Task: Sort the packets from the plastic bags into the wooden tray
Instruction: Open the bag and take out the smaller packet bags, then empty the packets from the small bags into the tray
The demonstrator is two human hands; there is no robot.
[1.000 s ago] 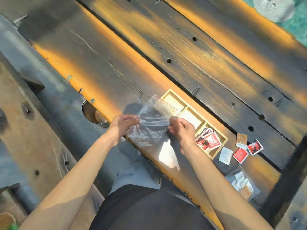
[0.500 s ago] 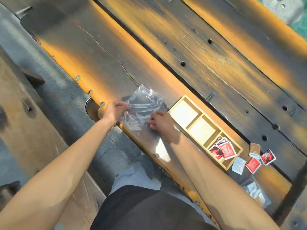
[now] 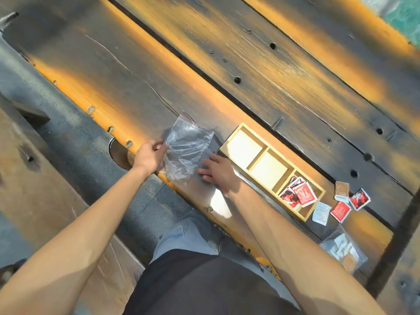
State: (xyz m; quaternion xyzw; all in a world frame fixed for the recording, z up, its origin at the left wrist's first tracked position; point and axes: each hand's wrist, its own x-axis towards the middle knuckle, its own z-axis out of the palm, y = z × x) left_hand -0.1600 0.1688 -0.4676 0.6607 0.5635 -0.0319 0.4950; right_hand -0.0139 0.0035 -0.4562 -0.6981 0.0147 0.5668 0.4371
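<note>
- The empty plastic bag (image 3: 186, 151) lies on the dark wooden tabletop (image 3: 261, 76), right between the two hands
- The left hand (image 3: 148, 155) pinches the bag's left edge with curled fingers and thumb
- The right hand (image 3: 218, 171) lies with its fingers out fairly straight, at the bag's lower right edge, and it grips nothing
- The bag looks see-through and crumpled, with nothing inside that I can see
- The wooden tray (image 3: 271, 171) sits just to the right of the right hand. It is long and thin, and its long way runs from up-left to down-right
- The tray has three boxes in a row. The two nearer the hands look bare, and the far one holds the red packets (image 3: 298, 195)
- More loose packets (image 3: 341, 201) lie on the tabletop just past the tray's far end: red ones, a brown one and a white one
- A second plastic bag (image 3: 343, 251) with packets still inside lies further right and closer to the person, well apart from both hands
- So I think the next things to pick up are all off to the right, past the tray
- The right hand is the nearer one for that job; the left hand would have to cross over the tray
- I think the empty bag is done with and can be let go, since the sorting is only part done
</note>
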